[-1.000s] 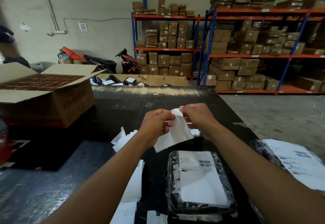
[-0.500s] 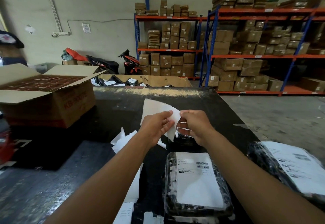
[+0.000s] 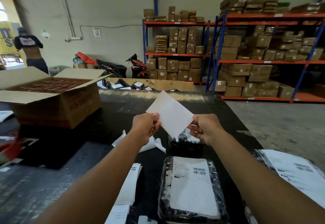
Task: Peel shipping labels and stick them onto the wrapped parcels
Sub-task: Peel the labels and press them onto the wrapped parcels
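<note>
I hold a white shipping label (image 3: 170,113) up over the black table, blank side facing me. My left hand (image 3: 146,127) pinches its left edge and my right hand (image 3: 204,129) pinches its right corner. Just below it lies a small black wrapped parcel (image 3: 186,143), partly hidden by the label and my right hand. Nearer to me a bigger wrapped parcel (image 3: 163,197) carries a stuck label with barcodes (image 3: 193,185). Another labelled parcel (image 3: 292,172) lies at the right edge. A stack of label sheets (image 3: 129,185) sits by my left forearm.
Crumpled white backing papers (image 3: 153,143) lie under my left hand. An open cardboard box (image 3: 52,97) stands at the table's left. A cardboard bin with parcels (image 3: 158,85) is beyond the far edge. Racks of cartons (image 3: 246,57) line the back; a person (image 3: 30,49) stands far left.
The label was hanging folded between my hands; both hands have spread apart and lifted it flat and stretched. The view has tilted up and the person at far left has come into sight.
</note>
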Demonstrator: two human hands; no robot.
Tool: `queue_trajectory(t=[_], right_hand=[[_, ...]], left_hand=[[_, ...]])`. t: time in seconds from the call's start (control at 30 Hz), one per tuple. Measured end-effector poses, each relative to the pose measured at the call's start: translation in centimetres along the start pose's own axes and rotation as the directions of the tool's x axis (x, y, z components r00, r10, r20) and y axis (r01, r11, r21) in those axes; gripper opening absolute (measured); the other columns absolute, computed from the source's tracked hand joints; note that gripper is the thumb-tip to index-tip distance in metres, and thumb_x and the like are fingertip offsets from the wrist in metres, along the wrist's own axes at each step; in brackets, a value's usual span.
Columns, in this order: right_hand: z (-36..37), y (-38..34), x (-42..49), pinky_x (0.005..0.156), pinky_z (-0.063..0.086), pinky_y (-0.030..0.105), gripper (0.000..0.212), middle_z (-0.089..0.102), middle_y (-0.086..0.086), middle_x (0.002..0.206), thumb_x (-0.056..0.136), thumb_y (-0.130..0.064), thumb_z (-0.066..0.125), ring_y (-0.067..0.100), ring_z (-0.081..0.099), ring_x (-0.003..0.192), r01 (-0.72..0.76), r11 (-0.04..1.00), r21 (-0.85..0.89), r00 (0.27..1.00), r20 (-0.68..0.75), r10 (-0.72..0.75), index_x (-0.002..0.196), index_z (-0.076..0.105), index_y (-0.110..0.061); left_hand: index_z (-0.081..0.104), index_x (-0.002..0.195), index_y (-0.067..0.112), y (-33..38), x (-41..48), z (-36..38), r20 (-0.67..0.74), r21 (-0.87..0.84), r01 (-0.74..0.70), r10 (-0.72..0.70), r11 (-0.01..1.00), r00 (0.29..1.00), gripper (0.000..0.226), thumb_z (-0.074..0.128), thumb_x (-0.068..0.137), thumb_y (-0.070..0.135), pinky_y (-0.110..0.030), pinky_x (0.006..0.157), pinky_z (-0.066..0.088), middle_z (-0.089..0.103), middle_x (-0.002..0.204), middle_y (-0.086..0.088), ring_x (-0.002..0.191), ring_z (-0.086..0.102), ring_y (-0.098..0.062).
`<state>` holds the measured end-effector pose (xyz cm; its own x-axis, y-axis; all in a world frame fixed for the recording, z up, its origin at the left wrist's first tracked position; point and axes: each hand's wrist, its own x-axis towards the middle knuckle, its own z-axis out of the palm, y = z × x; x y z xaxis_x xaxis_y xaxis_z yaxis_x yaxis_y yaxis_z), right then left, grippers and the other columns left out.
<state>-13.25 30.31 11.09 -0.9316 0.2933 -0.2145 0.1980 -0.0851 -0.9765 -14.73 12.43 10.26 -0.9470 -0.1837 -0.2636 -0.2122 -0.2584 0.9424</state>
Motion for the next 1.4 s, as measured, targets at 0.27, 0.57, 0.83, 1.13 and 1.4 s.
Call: queue_trajectory(t=[0.27,0.57,0.83,1.13,1.4], right_hand=[[-1.5,-0.6,1.2,0.064,0.05,0.034,0.015,0.068,0.014,0.089,0.094,0.001,0.047,0.021,0.063,0.072,0.005,0.997,-0.072,1.0,-0.017,-0.006,0.091,0.061,-0.003],[-1.4,-0.8,3.0,0.057,0.053,0.032,0.018,0.069,0.016,0.098,0.097,-0.003,0.043,0.025,0.066,0.082,-0.012,0.996,-0.087,0.999,-0.047,0.008,0.107,0.058,-0.003],[0.3,-1.2,4.9,0.069,0.058,0.04,0.017,0.066,0.016,0.1,0.098,-0.001,0.038,0.029,0.066,0.088,-0.025,0.999,-0.039,0.997,-0.07,0.022,0.098,0.056,-0.003],[3.1,-2.7,8.6,0.064,0.057,0.043,0.017,0.063,0.02,0.109,0.099,-0.003,0.039,0.033,0.066,0.093,0.005,0.997,0.082,0.991,-0.13,0.006,0.112,0.048,-0.004],[6.2,-4.0,10.5,0.05,0.053,0.029,0.031,0.065,0.012,0.103,0.099,-0.007,0.043,0.021,0.065,0.08,0.073,0.997,0.041,0.992,-0.108,-0.068,0.128,0.05,-0.009]], left_hand=[[0.067,0.1,0.005,0.4,0.9,-1.1,-0.227,-0.07,-0.045,0.028,0.997,0.973,0.011,0.064,0.093,0.013,-0.018,0.06,0.055,0.069,0.092,-0.012,0.055,0.054,-0.008],[0.061,0.093,0.008,0.6,1.9,-3.7,-0.461,-0.153,-0.082,0.003,0.985,0.888,0.012,0.064,0.094,0.02,-0.026,0.082,0.058,0.065,0.084,-0.01,0.068,0.06,-0.012],[0.059,0.104,0.003,0.6,4.5,-6.8,-0.564,-0.269,-0.156,-0.024,0.95,0.826,0.014,0.058,0.096,0.014,-0.026,0.079,0.058,0.057,0.073,-0.006,0.055,0.051,-0.008],[0.056,0.117,0.002,1.8,9.5,-9.8,-0.614,-0.242,-0.172,-0.014,0.955,0.789,0.024,0.057,0.094,0.007,-0.026,0.076,0.058,0.061,0.092,-0.012,0.068,0.059,-0.013],[0.062,0.08,0.002,-2.5,14.3,-8.4,-0.363,0.31,-0.008,0.126,0.951,0.923,0.01,0.064,0.088,0.007,-0.035,0.074,0.058,0.07,0.083,-0.015,0.075,0.07,-0.023]])
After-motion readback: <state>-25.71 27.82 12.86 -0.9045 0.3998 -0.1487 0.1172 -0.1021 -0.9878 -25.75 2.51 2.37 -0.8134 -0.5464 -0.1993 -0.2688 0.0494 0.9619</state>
